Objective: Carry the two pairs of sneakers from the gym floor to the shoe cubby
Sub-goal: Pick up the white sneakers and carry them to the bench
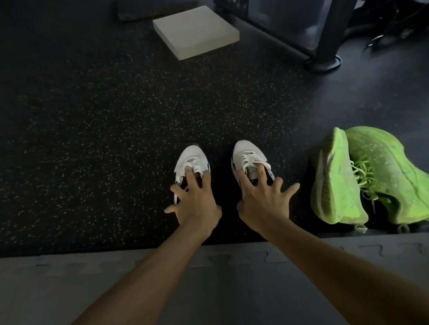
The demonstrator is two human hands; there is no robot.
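At the bottom of the frame we reach both arms over the grey foam mat (88, 290) onto the dark gym floor (80, 139). Our left hand (196, 205) spreads its grip over the left white sneaker (191, 163), fingers dipping toward the laces and collar; our right hand (264, 198) does the same over the right white sneaker (247, 159). Both grips are wide open and we cannot tell that either has closed on a shoe. Each sneaker lies straight ahead of its hand, toe pointing toward the top of the frame, so we judge each hand takes its own. The green pair (375, 178) lies tipped over at right, nearer our right hand. No cubby shows.
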